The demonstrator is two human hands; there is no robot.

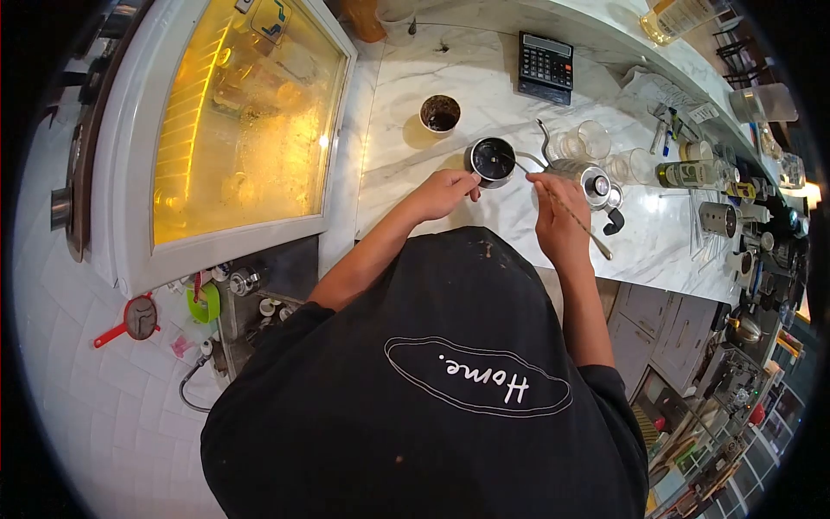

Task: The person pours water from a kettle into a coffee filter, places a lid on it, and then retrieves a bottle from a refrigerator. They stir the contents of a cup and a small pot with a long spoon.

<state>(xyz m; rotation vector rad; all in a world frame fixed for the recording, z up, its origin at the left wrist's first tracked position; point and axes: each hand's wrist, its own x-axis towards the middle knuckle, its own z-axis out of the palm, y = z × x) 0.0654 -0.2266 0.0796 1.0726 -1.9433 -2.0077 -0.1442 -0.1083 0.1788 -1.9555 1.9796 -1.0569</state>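
Note:
My left hand (448,192) has its fingers closed at the near left edge of a small dark cup (492,162), which contains black liquid. In my right hand (558,212) is a long thin bar spoon (590,232), slanted so that one end reaches the cup and the rounded end points back toward me. A steel gooseneck kettle (595,183) stands just right of the cup, close beside my right hand. Farther back to the left, a paper cup (440,114) has dark residue inside.
A glass-fronted fridge (246,130) glows yellow at left. On the marble counter (406,65) are a calculator (545,67), clear glasses (593,138), a green-labelled bottle (683,175) and a metal canister (718,219). A red-handled strainer (140,318) hangs on the tiled wall.

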